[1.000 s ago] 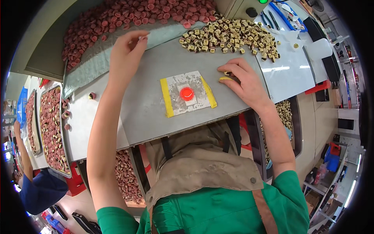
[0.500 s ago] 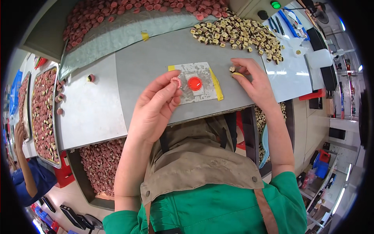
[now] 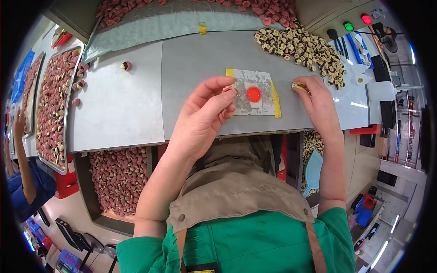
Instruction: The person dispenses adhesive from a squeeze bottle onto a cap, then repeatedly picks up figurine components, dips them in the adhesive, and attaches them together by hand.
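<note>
The left hand (image 3: 202, 119) pinched a small red cap (image 3: 229, 89) between thumb and fingers, just left of the red button (image 3: 253, 94). The right hand (image 3: 318, 100) was closed on a small cream piece (image 3: 297, 85), though the fingers hid most of it. The button sat between both hands on a grey plate (image 3: 264, 107) with yellow tape. Past the right hand lay a heap of cream pieces (image 3: 302, 50). Farther still, beyond both hands, lay a heap of red caps (image 3: 264, 9).

Factory assembly station.
You sit at a metal surface (image 3: 136, 113) amid bulk trays of small red parts (image 3: 50, 104), with indicator lights (image 3: 357, 22) on a control panel.
</note>
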Available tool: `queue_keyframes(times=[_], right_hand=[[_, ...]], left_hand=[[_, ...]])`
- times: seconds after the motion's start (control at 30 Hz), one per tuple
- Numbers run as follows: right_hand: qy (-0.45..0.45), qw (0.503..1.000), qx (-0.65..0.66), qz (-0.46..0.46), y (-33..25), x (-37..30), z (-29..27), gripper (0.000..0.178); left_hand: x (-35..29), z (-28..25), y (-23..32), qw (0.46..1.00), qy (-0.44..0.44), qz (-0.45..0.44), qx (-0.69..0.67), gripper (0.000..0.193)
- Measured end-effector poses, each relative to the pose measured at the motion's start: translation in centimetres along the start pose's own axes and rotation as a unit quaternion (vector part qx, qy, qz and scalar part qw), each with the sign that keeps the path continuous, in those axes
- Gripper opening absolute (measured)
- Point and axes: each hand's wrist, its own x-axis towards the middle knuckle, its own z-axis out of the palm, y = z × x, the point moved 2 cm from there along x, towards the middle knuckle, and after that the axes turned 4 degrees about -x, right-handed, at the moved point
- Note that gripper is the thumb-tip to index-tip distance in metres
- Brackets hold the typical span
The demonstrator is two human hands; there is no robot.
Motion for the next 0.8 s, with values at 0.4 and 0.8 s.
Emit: queue_keyframes(times=[0.4, 0.8], right_hand=[[-0.009, 0.979, 0.062, -0.192, -6.3, 0.6, 2.4, 0.020], [0.027, 0.977, 0.021, -0.213, -6.3, 1.1, 3.2, 0.021]], left_hand=[[-0.1, -0.7, 0.0, 0.997, -0.047, 0.006, -0.061, 0.034], [0.2, -0.5, -0.5, 0.999, -0.041, 0.013, -0.028, 0.034]])
